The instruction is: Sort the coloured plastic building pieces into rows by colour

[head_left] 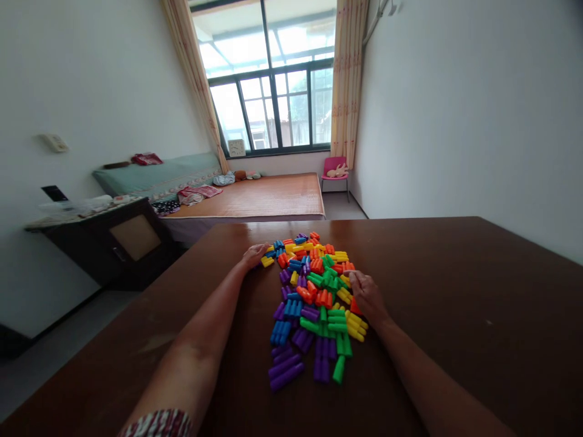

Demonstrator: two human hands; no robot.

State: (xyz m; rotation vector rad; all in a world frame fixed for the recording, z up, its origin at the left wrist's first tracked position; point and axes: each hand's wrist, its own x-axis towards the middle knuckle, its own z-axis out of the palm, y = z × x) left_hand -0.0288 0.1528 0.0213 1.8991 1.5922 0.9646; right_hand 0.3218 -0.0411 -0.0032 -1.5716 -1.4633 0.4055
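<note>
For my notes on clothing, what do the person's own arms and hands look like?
The left hand and right hand wear no gloves. On the left arm, a sleeve edge shows, streaked dark red and white; the right arm shows no sleeve.

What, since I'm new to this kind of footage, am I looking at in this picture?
There is no machine here. You see a person's own left hand and right hand, both bare, through one camera worn on the head. On the dark brown table lies a long heap of plastic pieces in purple, blue, green, yellow and orange. The left hand is at the heap's far left edge, beside a yellow piece; the right is at its right edge. Whether either grips anything is too small to tell.
</note>
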